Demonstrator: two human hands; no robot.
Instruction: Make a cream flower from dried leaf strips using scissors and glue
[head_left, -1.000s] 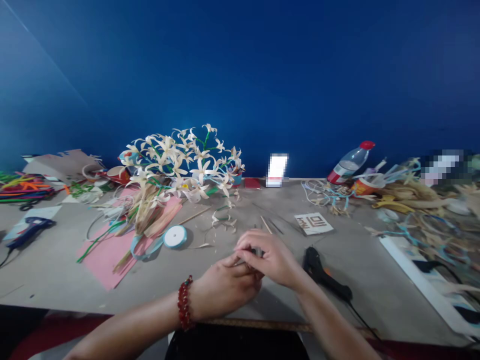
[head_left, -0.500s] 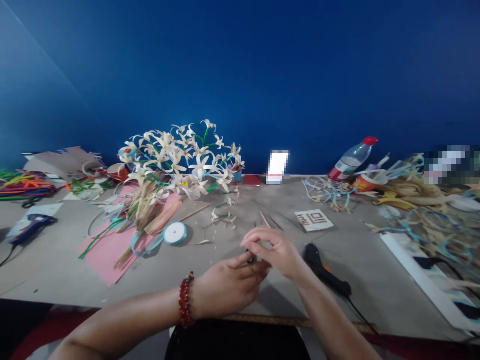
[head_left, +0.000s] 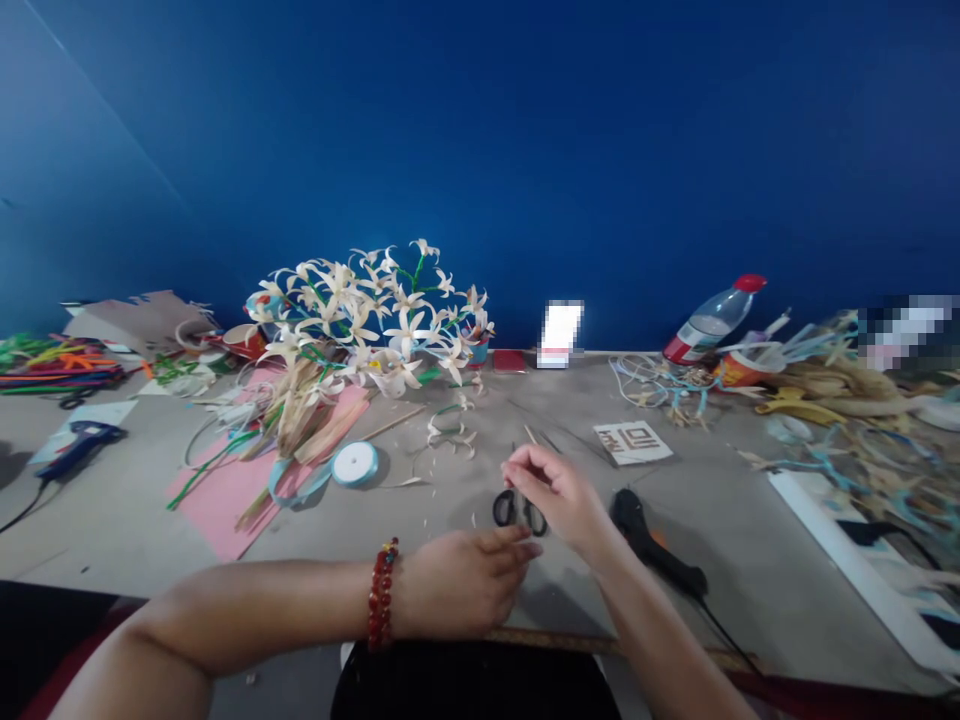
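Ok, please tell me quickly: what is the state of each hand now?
Left hand: loosely open, palm hidden, no held object visible.
Right hand: pinched closed near the scissors; whether it holds anything cannot be told.

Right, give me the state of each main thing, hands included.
Scissors: loops apart, blades obscured
Left hand: fingers extended, palm hidden
Right hand: fingertips together, contents unclear
Ribbon spool: partly unwound
Bottle: capped
Black glue gun: lying on its side
Blue glue gun: lying on its side
Power strip: plugs inserted
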